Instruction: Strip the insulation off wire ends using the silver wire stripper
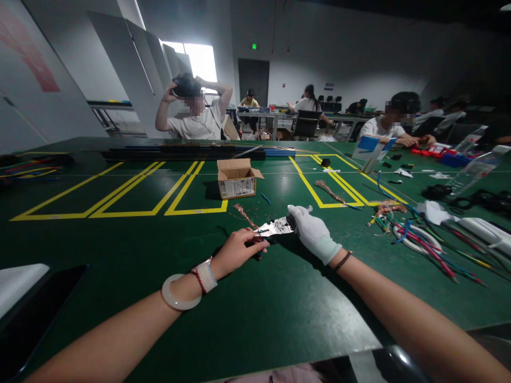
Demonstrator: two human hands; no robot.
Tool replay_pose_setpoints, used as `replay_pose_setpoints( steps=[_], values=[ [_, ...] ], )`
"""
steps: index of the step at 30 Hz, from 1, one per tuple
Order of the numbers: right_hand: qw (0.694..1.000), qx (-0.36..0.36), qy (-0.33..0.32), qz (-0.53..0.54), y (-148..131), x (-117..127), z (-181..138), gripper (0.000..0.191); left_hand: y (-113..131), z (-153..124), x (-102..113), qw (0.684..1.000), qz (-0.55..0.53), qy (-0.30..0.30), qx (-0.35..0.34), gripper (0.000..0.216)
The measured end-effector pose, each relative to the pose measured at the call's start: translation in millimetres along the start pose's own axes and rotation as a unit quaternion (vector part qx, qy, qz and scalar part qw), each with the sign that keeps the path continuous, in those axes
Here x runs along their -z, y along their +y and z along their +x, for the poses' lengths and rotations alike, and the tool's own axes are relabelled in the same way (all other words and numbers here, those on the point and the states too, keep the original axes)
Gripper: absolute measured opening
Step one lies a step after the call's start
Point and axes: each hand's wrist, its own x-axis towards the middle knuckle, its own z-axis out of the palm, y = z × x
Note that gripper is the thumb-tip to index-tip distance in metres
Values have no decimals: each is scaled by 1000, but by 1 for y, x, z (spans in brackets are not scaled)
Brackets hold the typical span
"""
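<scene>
Wire stripper (277, 227) is out in front of the wearer, btwn the two hands & over the green surface (159, 239). Long axis runs approx 9-to-3 o'clock, nose at 9, handle end at 3, tipped a bit toward 2. Gloved R hand (313, 231) has that handle end, fingers closed round it; most of the grip is hidden by the glove. Bare L hand (239, 250) is nearest the nose, coming in from 8 o'clock, fingertips pinched tog. on a short blue wire (261, 255), its lower end pointing to approx 6. So wire sits right at the nose, crosswise to the tool; can't tell if the jaws are on it, L fingers block the view. Frayed copper strands (245, 214) lie just off the nose at 10–11 o'clock, cardboard box (238, 186) farther out same way. Wire tangle (419, 234): 3 o'clock, well apart from R hand.
</scene>
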Motion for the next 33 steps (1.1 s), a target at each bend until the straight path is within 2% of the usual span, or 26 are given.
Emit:
replay_pose_setpoints(
  steps=[6, 14, 26, 29, 33],
  values=[
    [1000, 11, -9, 4, -1, 2, 1, 46, 4, -2, -1, 1000, 12, -1, -10, 21],
    [1000, -9, -19, -19, -4, 10, 4, 40, 8, -3, 0, 999, 39, 7, -30, 14],
    [995, -40, -36, -81, -5, 12, 1, 35, 6, -1, 0, 999, 9, 12, -29, 18],
    [997, -37, -31, -59, -4, 14, -2, 32, 5, 0, 0, 999, 2, 12, -34, 17],
    [999, -18, -17, 26, 1, 16, -6, 28, 4, -1, 0, 999, 0, 18, -48, 18]
  ],
)
